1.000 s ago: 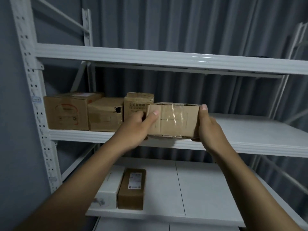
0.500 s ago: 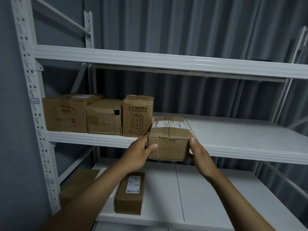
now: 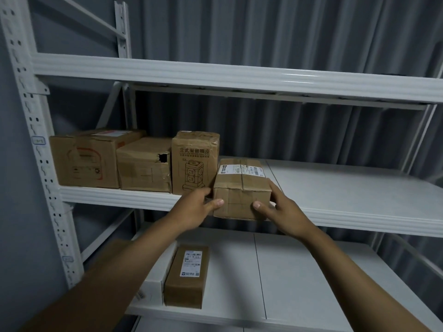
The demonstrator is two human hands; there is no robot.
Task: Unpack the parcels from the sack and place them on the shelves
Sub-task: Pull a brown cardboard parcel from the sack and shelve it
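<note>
A brown cardboard parcel (image 3: 242, 188) with white labels on top lies lengthwise on the middle shelf (image 3: 347, 188), its near end overhanging the front edge. My left hand (image 3: 199, 207) grips its left side, thumb on the front face. My right hand (image 3: 280, 207) grips its right side, thumb on the front face too. To its left stand three boxes in a row: a tall printed box (image 3: 194, 161), a torn box (image 3: 143, 164) and a wide box (image 3: 88, 159). The sack is out of view.
The lower shelf (image 3: 299, 283) carries a brown labelled parcel (image 3: 188, 276) and a white box (image 3: 155, 283) at its left. A top shelf beam (image 3: 239, 75) runs overhead. White perforated uprights (image 3: 36, 144) stand at the left; grey corrugated wall behind.
The parcel went from held crosswise in front of the shelf to lengthwise on the middle shelf, then slid further in beside the tall box. Both hands stayed on its sides.
</note>
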